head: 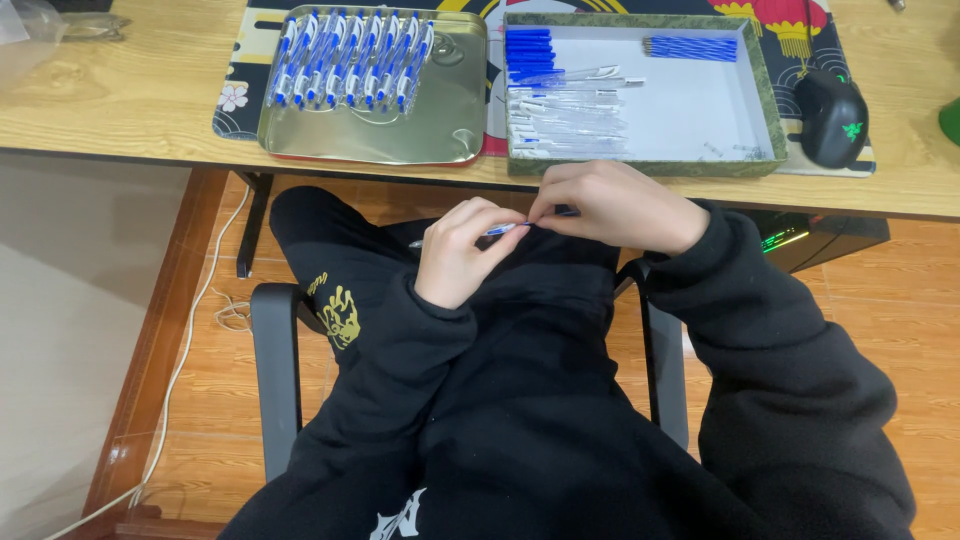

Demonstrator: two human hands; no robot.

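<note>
We hold a blue pen (500,230) over our lap, left hand (458,252) and right hand (615,205) both pinched on it, seemingly joining its parts, while the pen tray (445,120) and parts box (765,100) wait beyond them on the counter (120,100).

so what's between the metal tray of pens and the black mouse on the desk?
Head view: a green-rimmed box of pen parts sits between the tray and the mouse, all on a patterned mat.
</note>
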